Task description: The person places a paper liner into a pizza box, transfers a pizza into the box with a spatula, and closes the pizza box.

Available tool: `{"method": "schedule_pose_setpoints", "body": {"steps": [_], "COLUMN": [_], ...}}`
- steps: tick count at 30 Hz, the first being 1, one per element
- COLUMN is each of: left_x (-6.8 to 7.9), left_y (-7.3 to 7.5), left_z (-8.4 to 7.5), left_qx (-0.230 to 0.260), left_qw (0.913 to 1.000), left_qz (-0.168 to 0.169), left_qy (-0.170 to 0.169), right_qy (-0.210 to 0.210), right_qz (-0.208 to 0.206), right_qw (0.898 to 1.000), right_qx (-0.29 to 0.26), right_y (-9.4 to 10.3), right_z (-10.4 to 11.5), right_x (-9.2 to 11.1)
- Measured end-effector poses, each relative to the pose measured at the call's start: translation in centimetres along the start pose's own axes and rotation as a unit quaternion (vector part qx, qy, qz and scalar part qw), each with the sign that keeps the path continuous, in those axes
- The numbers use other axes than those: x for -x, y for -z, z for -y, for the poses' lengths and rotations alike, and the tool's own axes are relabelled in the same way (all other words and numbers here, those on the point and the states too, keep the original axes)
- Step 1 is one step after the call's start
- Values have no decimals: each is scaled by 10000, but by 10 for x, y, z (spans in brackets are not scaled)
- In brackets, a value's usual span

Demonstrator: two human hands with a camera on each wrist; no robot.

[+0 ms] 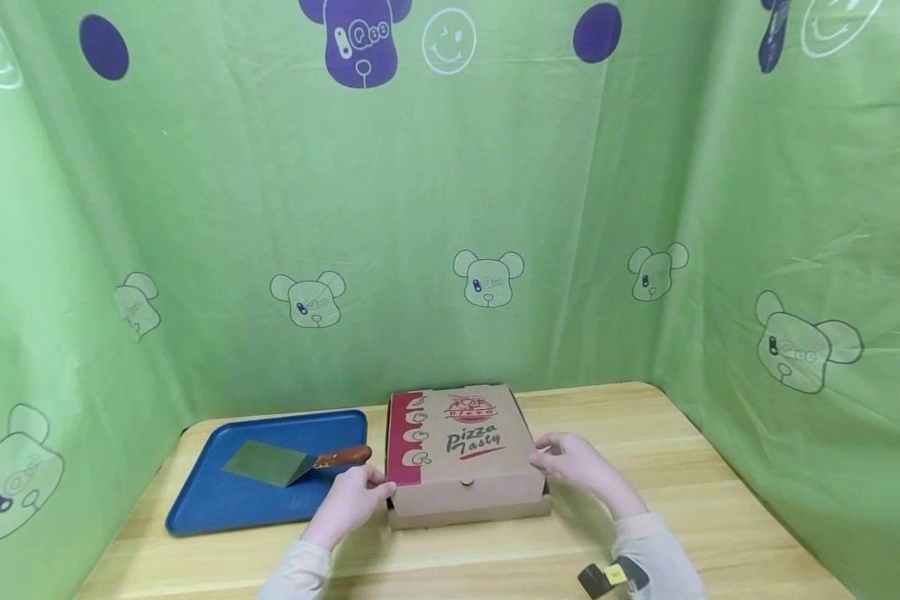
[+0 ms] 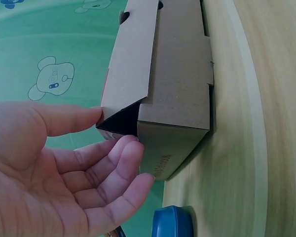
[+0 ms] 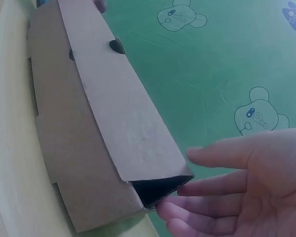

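A brown cardboard pizza box (image 1: pixel 487 467) with a red printed strip stands on the wooden table, its lid (image 2: pixel 133 54) slightly raised over the base. At the lid's front left corner, my left hand (image 1: pixel 351 502) pinches the edge, thumb on top and fingers curled below. My right hand (image 1: pixel 576 460) holds the front right corner between thumb and fingers. A dark gap (image 3: pixel 160 190) shows under the lid at that corner in the right wrist view. What the box contains is hidden.
Left of the box lies a blue tray (image 1: pixel 217 492). Across it rests a flat metal spatula (image 1: pixel 270 463) with a wooden handle (image 1: pixel 342 457), close to my left hand. Green printed curtains (image 1: pixel 435 192) enclose the table (image 1: pixel 690 508) at the back and sides.
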State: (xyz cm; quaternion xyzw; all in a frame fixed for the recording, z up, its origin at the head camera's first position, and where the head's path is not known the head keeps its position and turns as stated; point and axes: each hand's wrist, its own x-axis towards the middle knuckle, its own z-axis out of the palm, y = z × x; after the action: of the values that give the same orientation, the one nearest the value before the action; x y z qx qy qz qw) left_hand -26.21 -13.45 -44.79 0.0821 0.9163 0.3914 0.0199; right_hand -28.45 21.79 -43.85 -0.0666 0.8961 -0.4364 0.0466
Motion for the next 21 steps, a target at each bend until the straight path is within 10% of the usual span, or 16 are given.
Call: {"method": "schedule_pose_setpoints", "body": {"steps": [21], "left_x": [8], "left_y": [9], "left_z": [2], "left_qx": [522], "left_qw": [9971], "left_qz": [-476], "left_qy": [-284], "right_qy": [662], "right_qz": [-506], "right_qw": [9942], "right_qx": [674], "right_y": [16], "right_z": [-4], "right_x": [6]}}
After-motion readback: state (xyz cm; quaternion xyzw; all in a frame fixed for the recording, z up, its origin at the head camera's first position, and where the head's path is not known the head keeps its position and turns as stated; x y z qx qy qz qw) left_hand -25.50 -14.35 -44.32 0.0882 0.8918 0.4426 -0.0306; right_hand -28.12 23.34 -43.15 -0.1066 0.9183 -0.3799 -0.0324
